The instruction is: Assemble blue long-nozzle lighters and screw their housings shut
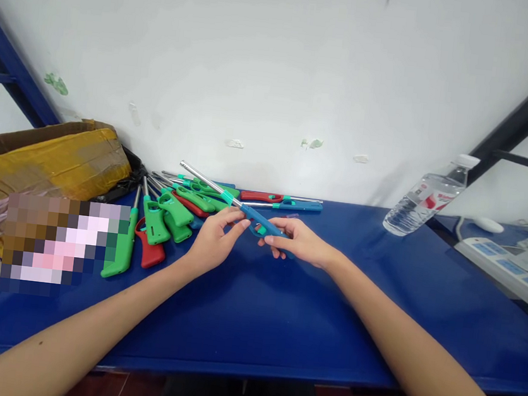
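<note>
Because the white wall (279,66) rises right behind the blue table (231,321), it serves, I judge, as a backstop for whatever lies along the table's rear edge. On the table's left end sits a cardboard box (49,154) bound in yellow tape, probably put there to be out of my elbows' way. At the table's right end is a white strip (499,263) with blue panels, likely a power strip. A water bottle (426,197) is near the table's right rear, seemingly upright; its lean may be the lens's doing. Left of the table's middle lies a heap of lighters (150,223), green and red mostly, loosely fanned — within easy reach of my left side, I suppose. Above the table's middle are my hands, both gripping one blue lighter (261,219). My left hand (214,237) pinches the front of its handle, presumably to steady it; my right hand (304,242) holds the rear end, some fingers hidden. Its metal tube (202,178) points toward the table's left rear — away from me, which seems the safer way. Smallest is its teal trigger (261,229), between my two grips.
</note>
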A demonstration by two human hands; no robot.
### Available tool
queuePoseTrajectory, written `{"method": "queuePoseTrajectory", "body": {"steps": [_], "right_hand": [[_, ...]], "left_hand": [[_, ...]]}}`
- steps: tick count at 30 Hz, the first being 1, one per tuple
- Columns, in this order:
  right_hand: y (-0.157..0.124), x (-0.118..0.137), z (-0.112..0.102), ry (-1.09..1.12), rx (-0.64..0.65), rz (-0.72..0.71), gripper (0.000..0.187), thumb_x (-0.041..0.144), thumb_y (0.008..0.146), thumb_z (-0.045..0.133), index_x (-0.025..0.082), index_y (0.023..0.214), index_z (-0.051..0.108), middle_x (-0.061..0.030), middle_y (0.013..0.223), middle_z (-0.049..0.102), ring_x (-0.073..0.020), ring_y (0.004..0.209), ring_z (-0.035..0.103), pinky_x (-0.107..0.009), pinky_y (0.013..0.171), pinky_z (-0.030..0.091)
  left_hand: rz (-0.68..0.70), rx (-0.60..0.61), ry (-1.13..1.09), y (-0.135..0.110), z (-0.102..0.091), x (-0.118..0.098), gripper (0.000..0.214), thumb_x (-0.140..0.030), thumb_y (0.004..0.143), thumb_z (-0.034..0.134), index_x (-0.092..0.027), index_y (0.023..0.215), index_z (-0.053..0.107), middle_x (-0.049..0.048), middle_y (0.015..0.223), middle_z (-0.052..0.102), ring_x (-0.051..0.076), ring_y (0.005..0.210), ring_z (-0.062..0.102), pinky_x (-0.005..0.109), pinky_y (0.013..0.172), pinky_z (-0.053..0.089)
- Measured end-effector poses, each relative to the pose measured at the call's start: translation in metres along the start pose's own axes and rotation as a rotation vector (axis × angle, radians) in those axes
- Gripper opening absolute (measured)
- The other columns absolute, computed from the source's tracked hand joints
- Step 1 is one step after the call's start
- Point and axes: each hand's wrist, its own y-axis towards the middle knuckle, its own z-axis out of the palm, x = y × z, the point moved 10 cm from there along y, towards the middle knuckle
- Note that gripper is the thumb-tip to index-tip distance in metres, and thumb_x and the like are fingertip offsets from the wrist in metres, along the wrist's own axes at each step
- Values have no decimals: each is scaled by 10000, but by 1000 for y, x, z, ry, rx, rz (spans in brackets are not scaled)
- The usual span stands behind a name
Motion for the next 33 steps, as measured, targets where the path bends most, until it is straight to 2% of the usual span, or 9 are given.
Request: {"method": "queuePoseTrajectory", "body": {"steps": [5, 10, 14, 18, 21, 25, 28, 33], "right_hand": [[0, -1, -2, -26, 12, 0, 271, 373, 843, 647, 149, 997, 636, -56, 922, 690, -79, 577, 572, -193, 475, 448], [-1, 1, 0, -44, 20, -15, 257, 388, 856, 633, 146, 941, 648, -52, 896, 683, -81, 578, 565, -197, 482, 451], [-1, -1, -1, -37, 21, -10, 278, 408, 851, 633, 143, 929, 654, -42, 844, 675, -81, 564, 557, -195, 465, 445], [0, -6, -4, -32, 11, 20, 290, 418, 843, 637, 138, 919, 657, -54, 876, 688, -75, 550, 553, -195, 456, 440], [1, -10, -4, -7, 14, 45, 287, 404, 844, 638, 139, 955, 650, -59, 912, 691, -68, 547, 552, -189, 450, 435], [1, -9, -3, 3, 21, 42, 279, 376, 857, 627, 139, 1003, 640, -55, 911, 683, -68, 558, 556, -183, 453, 437], [0, -7, -2, 9, 26, 40, 272, 366, 855, 630, 142, 1010, 637, -54, 919, 684, -67, 557, 555, -183, 452, 436], [-1, -6, -1, 18, 33, 45, 270, 371, 851, 636, 138, 988, 635, -58, 916, 686, -66, 550, 548, -185, 449, 432]], "left_hand": [[-159, 74, -118, 0, 9, 13, 278, -371, 873, 545, -128, 905, 676, 43, 872, 691, 186, 802, 621, 272, 764, 489], [-159, 46, -107, -1, 7, 12, 275, -377, 869, 537, -138, 825, 666, 32, 839, 694, 187, 780, 619, 272, 744, 475], [-239, 76, -251, -2, 13, 25, 296, -421, 838, 613, -139, 914, 664, 55, 878, 701, 200, 831, 639, 286, 775, 483], [-330, -29, -438, -2, 7, 36, 483, -422, 773, 718, -157, 1155, 585, 44, 912, 678, 184, 854, 643, 269, 745, 488], [-375, -105, -581, -2, 0, 37, 501, -474, 827, 657, -169, 1217, 576, 65, 1027, 663, 172, 877, 633, 251, 713, 484], [-389, -164, -727, -1, -5, 38, 455, -501, 859, 617, -183, 1184, 615, 82, 1116, 658, 156, 871, 626, 241, 706, 478], [-385, -172, -684, -1, -6, 42, 397, -486, 848, 643, -181, 1102, 670, 79, 1110, 669, 157, 883, 614, 233, 705, 465], [-355, -117, -601, -1, -2, 42, 379, -486, 828, 667, -167, 1025, 720, 80, 1058, 684, 181, 907, 597, 251, 721, 457]]}}
